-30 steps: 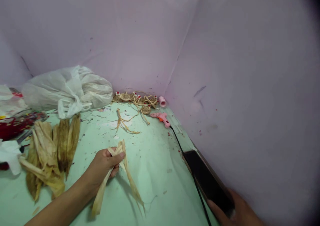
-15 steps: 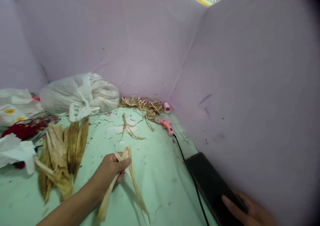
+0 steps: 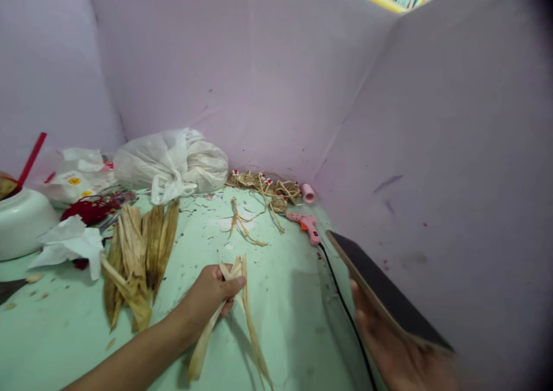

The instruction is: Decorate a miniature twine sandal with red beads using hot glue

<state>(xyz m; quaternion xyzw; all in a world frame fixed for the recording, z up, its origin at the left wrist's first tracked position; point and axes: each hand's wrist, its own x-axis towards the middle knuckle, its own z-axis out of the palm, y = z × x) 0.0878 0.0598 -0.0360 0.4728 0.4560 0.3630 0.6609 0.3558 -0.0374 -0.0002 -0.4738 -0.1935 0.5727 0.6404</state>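
Note:
My left hand point(image 3: 218, 296) pinches several pale dried husk strips point(image 3: 254, 336) at their upper ends. Their loose ends hang down over the green table. My right hand point(image 3: 389, 336), a little blurred, grips a phone point(image 3: 389, 284) with a dark flat face. The phone is raised and tilted near the right wall, its pale edge towards me. Left of my left hand lies a bunch of brown dried husks point(image 3: 133, 253). Beyond it, a thin braided husk piece with split ends point(image 3: 242, 227) rests on the table.
A pink glue gun point(image 3: 309, 225) lies with its black cord point(image 3: 345, 307) trailing towards me. Behind are a pink roll point(image 3: 308, 193), tangled braided cords point(image 3: 276, 189) and a white plastic bag point(image 3: 173, 160). White paper point(image 3: 71, 244), red yarn point(image 3: 88, 209) and a white bowl point(image 3: 23, 224) sit at left.
My right hand has lifted the phone off the table and tilted it up. The view has turned left, bringing the white bowl in. My left hand keeps its hold on the strips.

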